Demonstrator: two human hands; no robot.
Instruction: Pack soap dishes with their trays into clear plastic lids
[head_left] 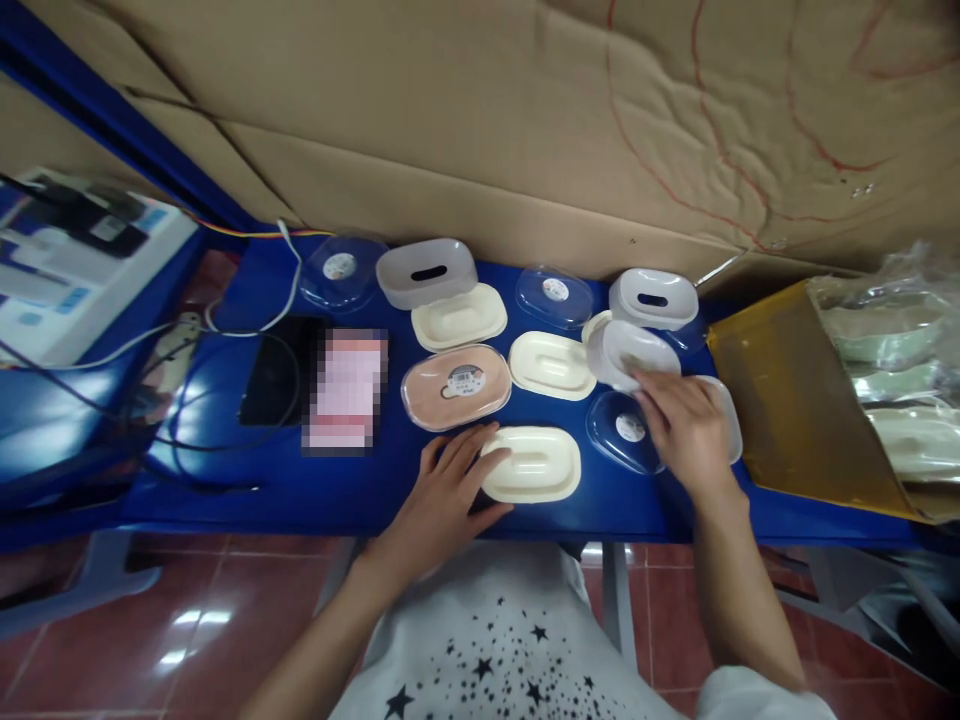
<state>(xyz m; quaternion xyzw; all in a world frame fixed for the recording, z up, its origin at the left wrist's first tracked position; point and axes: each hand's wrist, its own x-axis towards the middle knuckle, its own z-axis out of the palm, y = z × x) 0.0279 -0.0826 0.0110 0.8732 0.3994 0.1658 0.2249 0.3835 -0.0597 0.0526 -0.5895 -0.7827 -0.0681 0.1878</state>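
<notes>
My left hand (pixel 454 490) grips the left end of a cream oval tray (pixel 551 470) near the table's front edge, thumb along its near side and fingers on its far side. On the right, my right hand (pixel 694 430) pinches the near edge of a whitish oval box (pixel 636 350), tilted above the table. Below that box lies a clear lid (pixel 622 432) with a round sticker. Partly hidden behind my right wrist is another whitish oval piece (pixel 726 415). A pink lidded box (pixel 456 388) and a second cream tray (pixel 553 362) lie beyond my left hand.
Oval boxes with slots (pixel 426 285), (pixel 654 310) and clear lids (pixel 341 275), (pixel 555 297) line the back of the blue table (pixel 420 495). A carton (pixel 795 400) with wrapped pieces stands right. Cables and a blurred pink-white rectangle (pixel 345 390) lie left.
</notes>
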